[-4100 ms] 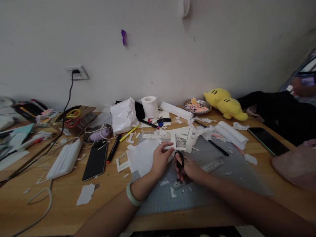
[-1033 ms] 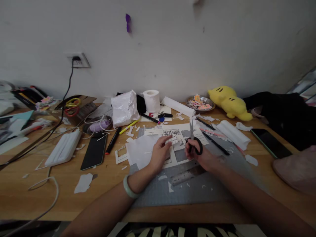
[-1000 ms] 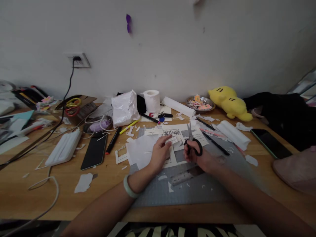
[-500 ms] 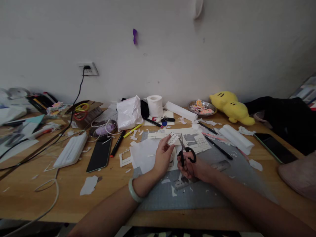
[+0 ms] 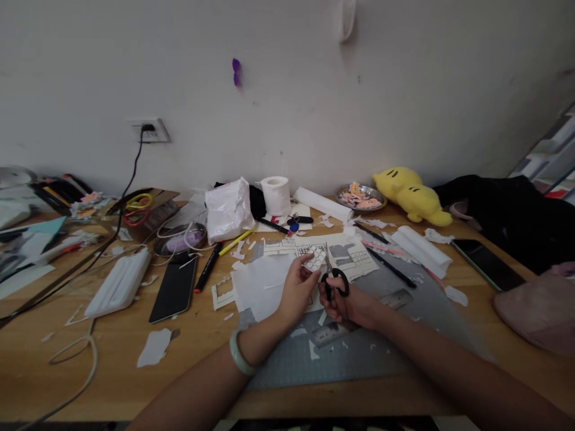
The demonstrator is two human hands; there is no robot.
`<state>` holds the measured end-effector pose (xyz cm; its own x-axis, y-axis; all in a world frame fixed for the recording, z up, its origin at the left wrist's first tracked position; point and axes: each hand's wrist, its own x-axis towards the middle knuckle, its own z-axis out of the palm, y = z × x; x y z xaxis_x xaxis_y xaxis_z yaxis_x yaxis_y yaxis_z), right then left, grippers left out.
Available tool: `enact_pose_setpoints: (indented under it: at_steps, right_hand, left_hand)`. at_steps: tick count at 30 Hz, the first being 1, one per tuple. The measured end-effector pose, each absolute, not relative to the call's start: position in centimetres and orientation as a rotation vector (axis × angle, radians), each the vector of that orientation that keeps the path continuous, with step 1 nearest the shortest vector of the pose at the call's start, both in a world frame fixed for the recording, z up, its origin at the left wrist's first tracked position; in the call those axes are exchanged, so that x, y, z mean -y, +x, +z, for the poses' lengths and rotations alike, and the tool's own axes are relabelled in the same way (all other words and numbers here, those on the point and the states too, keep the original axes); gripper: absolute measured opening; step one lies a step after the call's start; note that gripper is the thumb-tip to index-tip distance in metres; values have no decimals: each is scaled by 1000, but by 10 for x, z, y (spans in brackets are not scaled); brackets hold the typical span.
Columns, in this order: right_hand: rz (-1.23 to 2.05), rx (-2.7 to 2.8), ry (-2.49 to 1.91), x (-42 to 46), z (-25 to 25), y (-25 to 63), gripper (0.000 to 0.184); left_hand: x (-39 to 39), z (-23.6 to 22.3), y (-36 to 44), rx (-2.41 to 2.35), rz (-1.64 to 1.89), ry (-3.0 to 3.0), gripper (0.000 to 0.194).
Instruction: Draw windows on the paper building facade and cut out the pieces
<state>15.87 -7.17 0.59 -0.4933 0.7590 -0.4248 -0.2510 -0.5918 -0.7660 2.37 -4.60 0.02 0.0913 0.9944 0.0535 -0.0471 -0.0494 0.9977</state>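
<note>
Between the fingertips of my left hand (image 5: 298, 288) is a small paper piece (image 5: 317, 258) drawn with a pattern of rounded cells. My right hand (image 5: 342, 300) is closed on black-handled scissors (image 5: 338, 282), whose blades point up and away at the right edge of that piece. Behind both hands, a larger paper sheet (image 5: 359, 258) with line drawings and cut-out openings lies flat. A ruler (image 5: 330, 333) rests on the grey cutting mat (image 5: 296, 365), partly covered by my right hand.
Around the hands lie paper scraps, a black pen (image 5: 392, 268), a rolled paper (image 5: 421, 251) and an orange-tipped marker (image 5: 208, 268). Farther out are a phone (image 5: 487, 264), a black tablet-like slab (image 5: 173, 288), a power strip (image 5: 118, 284), a yellow plush toy (image 5: 412, 194) and a metal dish (image 5: 381, 201).
Since a second ago the scissors have come left and down to the patterned paper, which my left hand has lifted off the sheet. Earlier, my left hand held another part of the cut-out sheet.
</note>
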Motion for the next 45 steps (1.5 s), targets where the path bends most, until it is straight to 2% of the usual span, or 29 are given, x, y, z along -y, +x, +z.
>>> enact_pose_setpoints:
  at_steps: [14,45]
  right_hand:
    - [2175,837,-1012,69,3,161,36]
    - [2106,1019,-1157,73,9,158,27]
  left_hand:
    - [47,3,25,-1120,1155,1199,35]
    - [36,-5,19,-1161,1365,1073,34]
